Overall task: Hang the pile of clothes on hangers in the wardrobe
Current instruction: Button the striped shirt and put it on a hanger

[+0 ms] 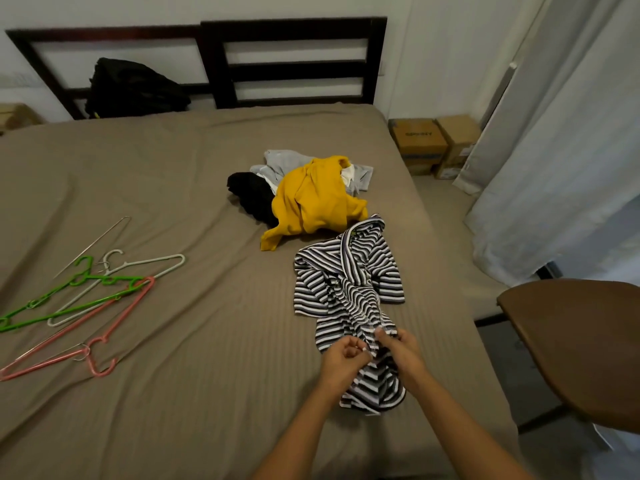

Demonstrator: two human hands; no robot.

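Striped shirt [349, 289] lies stretched on the bed [173, 202], its lower part bunched between both hands. Left hand [341, 356] and right hand [401, 351] each pinch its fabric with curled fingers, close together, near the clothes pile [311, 195].

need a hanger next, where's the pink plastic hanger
Head view, left side of the brown bed: the pink plastic hanger lies nearest the person, just below the green plastic hanger.

1 striped shirt [346, 282] gripped by the left hand [341, 355] and right hand [403, 353]; beyond them, at least 3 piled garments [315, 199]; far to their left, at least 4 hangers [105, 280].
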